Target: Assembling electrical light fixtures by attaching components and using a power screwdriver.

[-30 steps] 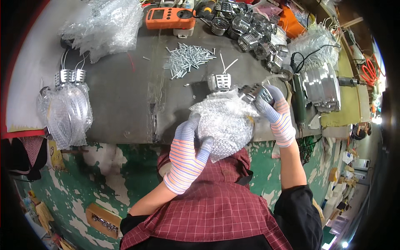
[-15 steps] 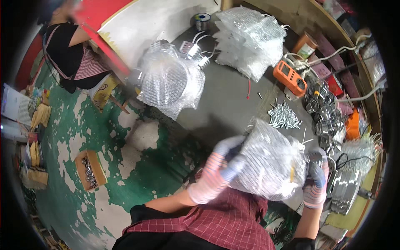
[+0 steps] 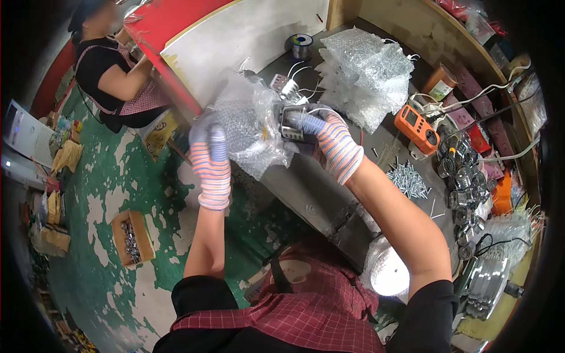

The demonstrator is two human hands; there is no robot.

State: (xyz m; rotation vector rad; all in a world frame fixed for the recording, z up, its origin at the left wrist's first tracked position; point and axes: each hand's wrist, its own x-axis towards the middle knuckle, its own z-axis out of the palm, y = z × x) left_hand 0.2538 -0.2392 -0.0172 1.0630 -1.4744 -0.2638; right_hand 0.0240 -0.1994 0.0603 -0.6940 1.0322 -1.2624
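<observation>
Both my hands wear striped knit gloves with grey fingers. Between them is a bubble-wrapped bundle [image 3: 244,147] at the left end of the dark worktop. My left hand [image 3: 210,162] presses its closed fingers against the bundle's left side. On the right, my right hand [image 3: 332,141] grips a slotted metal fitting [image 3: 292,125] that sticks out of the wrap. What the wrap encloses is hard to make out. Just behind stands a white slotted fitting [image 3: 285,86] with white wires. Another bubble-wrapped piece with a bright white disc [image 3: 389,275] lies by my right elbow.
A bubble-wrap stack [image 3: 368,73] and a solder spool [image 3: 301,46] sit at the back. Loose screws [image 3: 408,179], an orange meter [image 3: 418,128] and metal parts [image 3: 465,188] line the right. A co-worker [image 3: 120,82] works at the left; a parts box [image 3: 132,238] is on the floor.
Both hands have swung from in front of my body to the far left, carrying the wrapped bundle by its side and fitting. The piece with the white disc now shows near my body.
</observation>
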